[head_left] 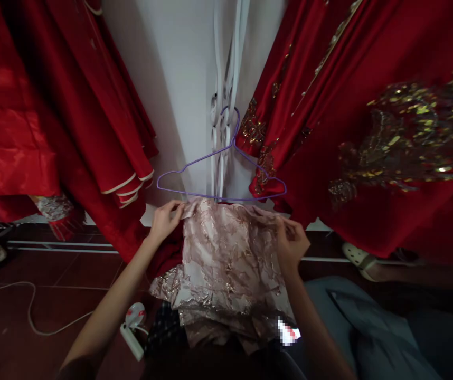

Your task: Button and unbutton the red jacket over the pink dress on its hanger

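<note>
A pale pink garment with gold patterning (226,258) hangs down in front of me, its top edge just under the bottom bar of a purple wire hanger (222,177). The hanger's hook is caught on a white openwork rack (223,79) by the wall. My left hand (165,219) pinches the garment's upper left corner. My right hand (292,243) is closed on its upper right edge. A bit of red cloth shows under the garment's left side.
Red gowns (72,105) hang at the left and red gowns with gold embroidery (388,132) at the right. On the dark red floor lie a white cable (32,311), a white power strip (133,332) and a white clog (357,257). Grey fabric (369,327) lies lower right.
</note>
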`<state>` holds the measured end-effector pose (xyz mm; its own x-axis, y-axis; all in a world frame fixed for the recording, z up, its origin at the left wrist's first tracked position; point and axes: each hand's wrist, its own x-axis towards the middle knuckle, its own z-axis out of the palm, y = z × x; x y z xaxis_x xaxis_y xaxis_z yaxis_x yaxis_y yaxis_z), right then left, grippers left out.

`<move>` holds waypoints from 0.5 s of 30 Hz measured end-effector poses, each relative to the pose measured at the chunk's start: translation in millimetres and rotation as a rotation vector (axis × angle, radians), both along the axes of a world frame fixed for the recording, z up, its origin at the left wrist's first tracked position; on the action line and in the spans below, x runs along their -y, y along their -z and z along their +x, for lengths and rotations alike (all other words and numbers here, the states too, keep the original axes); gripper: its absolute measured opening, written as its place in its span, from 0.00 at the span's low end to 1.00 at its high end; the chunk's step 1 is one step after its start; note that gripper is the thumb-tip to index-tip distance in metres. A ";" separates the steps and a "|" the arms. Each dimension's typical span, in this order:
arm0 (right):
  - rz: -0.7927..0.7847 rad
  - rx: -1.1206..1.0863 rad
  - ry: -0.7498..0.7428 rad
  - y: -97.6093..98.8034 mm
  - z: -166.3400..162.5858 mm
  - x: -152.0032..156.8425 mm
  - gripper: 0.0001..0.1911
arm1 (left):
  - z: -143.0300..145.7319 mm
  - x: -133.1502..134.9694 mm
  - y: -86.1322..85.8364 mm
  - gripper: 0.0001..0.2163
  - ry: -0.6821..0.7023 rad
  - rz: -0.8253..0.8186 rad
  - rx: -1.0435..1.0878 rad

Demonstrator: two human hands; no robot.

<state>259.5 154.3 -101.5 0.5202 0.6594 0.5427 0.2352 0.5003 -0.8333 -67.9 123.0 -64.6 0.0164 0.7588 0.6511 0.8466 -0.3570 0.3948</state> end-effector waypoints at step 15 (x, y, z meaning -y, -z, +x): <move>0.085 0.247 0.187 -33.7 19.8 8.2 0.14 | 93.1 -29.7 -36.2 0.10 0.431 -0.099 -0.371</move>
<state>279.3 146.1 -67.8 0.4737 0.5116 0.7168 0.5198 0.4946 -0.6965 25.2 152.7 -28.4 0.5516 0.6900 0.4686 0.7208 -0.6770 0.1485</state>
